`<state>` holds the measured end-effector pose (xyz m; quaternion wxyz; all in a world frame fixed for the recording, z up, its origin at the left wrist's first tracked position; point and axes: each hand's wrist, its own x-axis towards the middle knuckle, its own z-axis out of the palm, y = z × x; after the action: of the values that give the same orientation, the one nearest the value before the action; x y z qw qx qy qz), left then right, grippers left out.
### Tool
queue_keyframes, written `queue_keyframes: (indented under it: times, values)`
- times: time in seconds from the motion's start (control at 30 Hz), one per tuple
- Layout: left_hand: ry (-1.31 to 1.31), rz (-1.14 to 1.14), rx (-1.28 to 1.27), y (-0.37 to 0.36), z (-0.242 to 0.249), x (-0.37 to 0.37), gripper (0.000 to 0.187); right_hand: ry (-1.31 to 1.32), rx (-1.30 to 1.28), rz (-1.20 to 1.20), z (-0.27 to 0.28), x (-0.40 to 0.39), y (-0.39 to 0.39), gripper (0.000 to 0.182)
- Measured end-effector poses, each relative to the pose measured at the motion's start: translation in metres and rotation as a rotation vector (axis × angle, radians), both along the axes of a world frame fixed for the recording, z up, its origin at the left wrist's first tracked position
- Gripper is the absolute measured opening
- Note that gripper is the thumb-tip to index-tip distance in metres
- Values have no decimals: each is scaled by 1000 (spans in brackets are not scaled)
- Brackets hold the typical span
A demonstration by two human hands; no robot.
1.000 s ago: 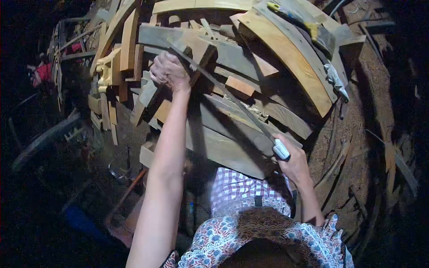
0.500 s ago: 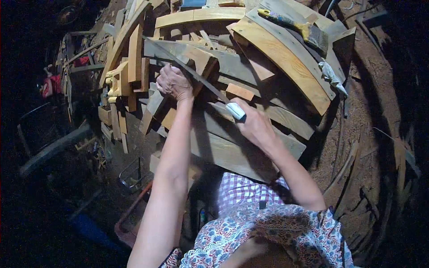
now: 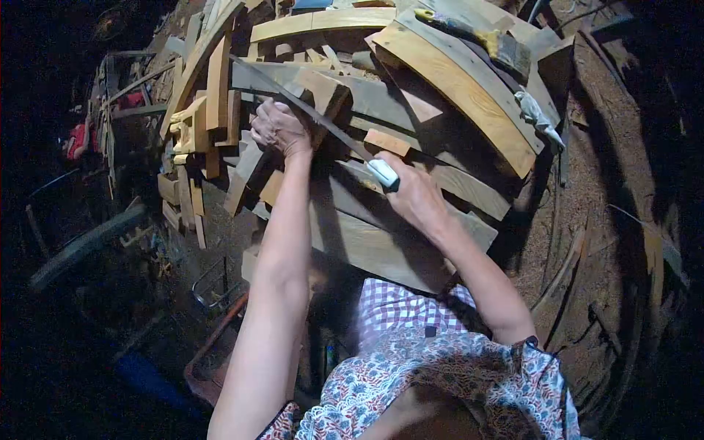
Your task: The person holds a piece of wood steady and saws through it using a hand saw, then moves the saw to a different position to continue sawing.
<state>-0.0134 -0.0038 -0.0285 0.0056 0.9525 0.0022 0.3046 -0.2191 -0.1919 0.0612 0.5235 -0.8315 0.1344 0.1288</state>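
Note:
My right hand (image 3: pixel 419 194) is closed around the pale handle (image 3: pixel 383 174) of a hand saw. Its long thin blade (image 3: pixel 323 121) runs up and to the left, crossing over a wooden block (image 3: pixel 326 88). Just below the blade, my left hand (image 3: pixel 281 128) has its fingers curled against the near side of that block; the palm side is hidden. Grey boards (image 3: pixel 374 246) lie under both forearms. Close to my right knuckles sits a small orange-brown wood piece (image 3: pixel 387 141).
A curved yellowish board (image 3: pixel 462 95) stands at the right, with a paintbrush (image 3: pixel 480 38) and a crumpled white rag (image 3: pixel 539 117) beyond it. Another curved strip (image 3: pixel 323 22) spans the back. Upright wood pieces (image 3: pixel 218 88) crowd the left. Sawdust covers the ground (image 3: pixel 609 147).
The whole view has shifted slightly, so everything appears a little higher and further left. Both hands keep their grips, and the saw blade still lies across the block.

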Motion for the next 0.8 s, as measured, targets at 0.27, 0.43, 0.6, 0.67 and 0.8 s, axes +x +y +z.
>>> queue_keyframes:
  times: [0.27,0.43,0.6,0.67,0.8]
  values:
    - [43,-12,-38,-3,7,-1,21,128,70,-117,8,-116,-21,56]
    - [-33,-43,-10,1,1,3,22,96,25,-53,12,-38,-19,53]
    - [10,12,-4,6,-9,11,23,6,20,-22,20,-49,-14,54]
    - [-9,-9,-27,-2,5,2,23,-25,8,-64,15,-82,-12,56]
    - [-5,-44,-23,0,4,0,23,72,17,-71,19,-105,-19,59]
